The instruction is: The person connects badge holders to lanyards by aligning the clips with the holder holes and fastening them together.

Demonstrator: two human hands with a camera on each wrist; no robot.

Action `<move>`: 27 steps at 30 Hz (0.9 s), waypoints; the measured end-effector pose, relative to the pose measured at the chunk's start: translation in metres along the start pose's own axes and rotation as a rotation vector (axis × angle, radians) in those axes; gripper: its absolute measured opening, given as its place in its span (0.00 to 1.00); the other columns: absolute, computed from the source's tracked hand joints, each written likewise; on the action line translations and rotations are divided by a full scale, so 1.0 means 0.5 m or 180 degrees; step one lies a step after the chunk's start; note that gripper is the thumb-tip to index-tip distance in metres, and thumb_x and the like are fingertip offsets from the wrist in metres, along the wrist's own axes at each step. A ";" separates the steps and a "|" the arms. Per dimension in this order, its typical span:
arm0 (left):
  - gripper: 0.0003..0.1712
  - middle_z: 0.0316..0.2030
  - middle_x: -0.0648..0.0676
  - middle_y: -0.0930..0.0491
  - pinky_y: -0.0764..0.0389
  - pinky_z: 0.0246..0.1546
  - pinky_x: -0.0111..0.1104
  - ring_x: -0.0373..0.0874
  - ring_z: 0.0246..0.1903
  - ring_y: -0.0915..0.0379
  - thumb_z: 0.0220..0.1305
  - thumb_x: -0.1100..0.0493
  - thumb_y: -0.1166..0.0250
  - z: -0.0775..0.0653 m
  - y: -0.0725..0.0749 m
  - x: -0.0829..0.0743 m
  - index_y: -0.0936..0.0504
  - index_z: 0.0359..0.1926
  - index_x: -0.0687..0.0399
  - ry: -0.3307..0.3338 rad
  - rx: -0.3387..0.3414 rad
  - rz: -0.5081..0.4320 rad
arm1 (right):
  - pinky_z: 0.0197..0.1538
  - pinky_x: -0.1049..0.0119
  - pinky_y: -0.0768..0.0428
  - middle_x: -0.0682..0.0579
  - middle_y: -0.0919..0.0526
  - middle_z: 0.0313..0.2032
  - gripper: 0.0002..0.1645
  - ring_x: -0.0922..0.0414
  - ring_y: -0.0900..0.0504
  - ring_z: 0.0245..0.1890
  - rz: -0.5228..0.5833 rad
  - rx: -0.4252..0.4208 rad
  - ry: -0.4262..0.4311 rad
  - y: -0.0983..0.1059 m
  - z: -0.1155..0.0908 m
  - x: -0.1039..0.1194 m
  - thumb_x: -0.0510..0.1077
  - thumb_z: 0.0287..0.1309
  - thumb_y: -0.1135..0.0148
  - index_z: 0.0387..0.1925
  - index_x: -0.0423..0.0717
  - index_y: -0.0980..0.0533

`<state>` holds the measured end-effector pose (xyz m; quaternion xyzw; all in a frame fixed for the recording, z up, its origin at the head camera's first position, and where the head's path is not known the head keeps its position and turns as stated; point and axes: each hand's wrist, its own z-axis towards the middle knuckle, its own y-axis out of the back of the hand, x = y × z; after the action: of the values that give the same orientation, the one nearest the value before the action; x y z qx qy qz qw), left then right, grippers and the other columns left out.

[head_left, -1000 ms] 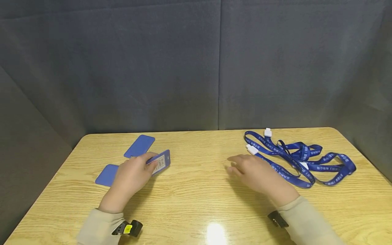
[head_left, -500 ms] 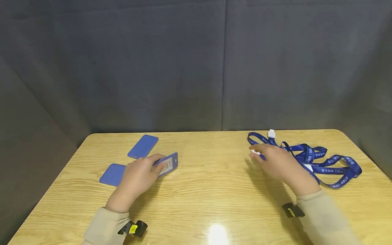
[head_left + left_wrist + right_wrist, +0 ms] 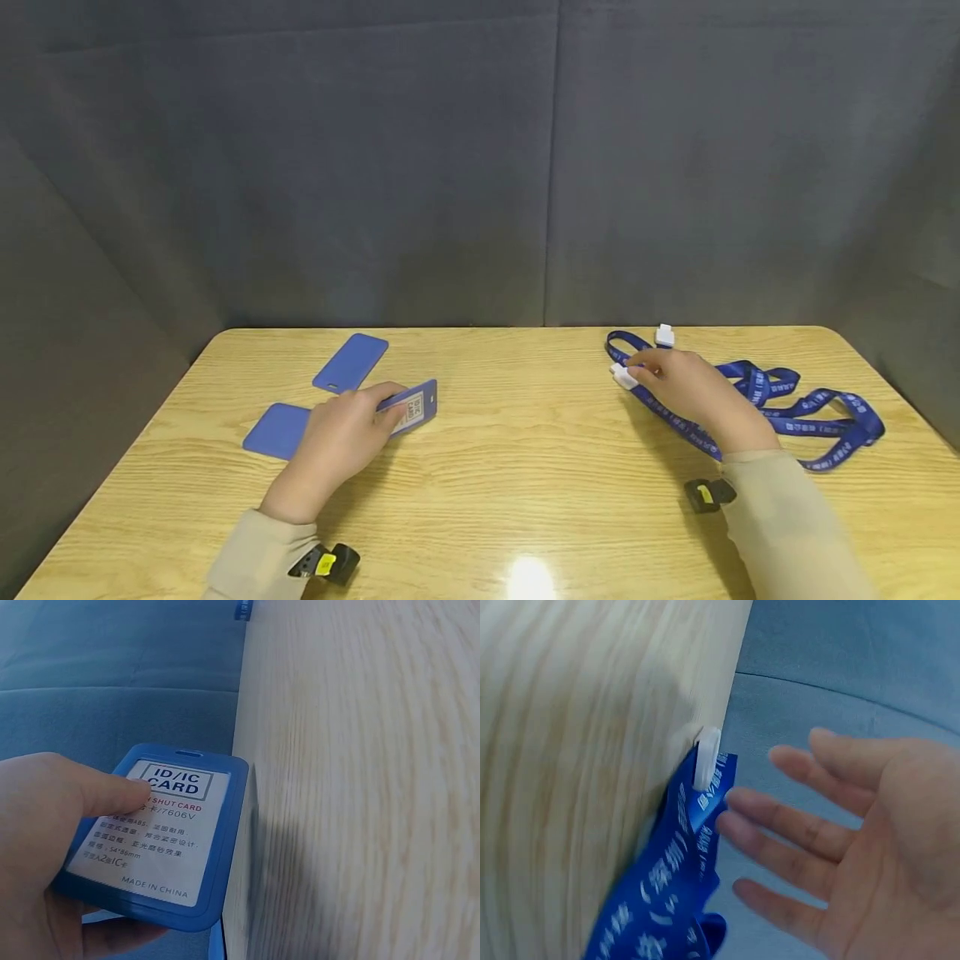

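Hanging behind glossy wood table (blue lanyards atop): dark curtain.

Three card holders and two clips show; lanyard count unclear.

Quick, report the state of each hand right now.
Left hand: holding a blue card holder.
Right hand: open, holding nothing, fingers by a white lanyard clip.

Your left hand hides one end of the flat blue rectangular plastic card holder and part of the white-labelled, blue-framed plastic card holder. Your right hand obscures stretches of the printed dark-blue ribbon lanyards. The head view's lower edge crops both your beige fabric sleeves.
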<state>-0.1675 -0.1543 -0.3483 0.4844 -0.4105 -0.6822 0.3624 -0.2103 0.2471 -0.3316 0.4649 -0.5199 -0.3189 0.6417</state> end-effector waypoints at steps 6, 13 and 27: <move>0.16 0.26 0.47 0.19 0.47 0.08 0.32 0.39 0.08 0.49 0.64 0.51 0.40 0.000 -0.006 0.002 0.21 0.52 0.46 -0.0065 -0.0069 0.0144 | 0.45 0.45 0.26 0.35 0.22 0.47 0.23 0.40 0.23 0.46 0.0081 0.0116 -0.0251 -0.011 0.027 -0.009 0.49 0.68 0.51 0.54 0.38 0.27; 0.16 0.18 0.46 0.24 0.50 0.08 0.31 0.38 0.08 0.52 0.65 0.51 0.41 -0.002 -0.003 -0.003 0.21 0.52 0.45 -0.0070 -0.0060 0.0132 | 0.38 0.52 0.26 0.43 0.19 0.41 0.22 0.51 0.23 0.33 -0.0167 0.0262 -0.0465 -0.017 0.049 -0.008 0.52 0.65 0.47 0.47 0.36 0.24; 0.15 0.33 0.48 0.17 0.45 0.09 0.33 0.38 0.10 0.44 0.64 0.50 0.40 -0.001 -0.001 -0.015 0.20 0.51 0.44 -0.0090 -0.0081 0.0159 | 0.49 0.38 0.32 0.30 0.24 0.44 0.31 0.37 0.24 0.44 -0.0502 0.0510 -0.0603 -0.037 0.056 0.012 0.52 0.64 0.49 0.51 0.24 0.35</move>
<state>-0.1649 -0.1477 -0.3464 0.4596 -0.4189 -0.6849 0.3796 -0.2344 0.2277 -0.3457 0.5218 -0.5638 -0.3684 0.5235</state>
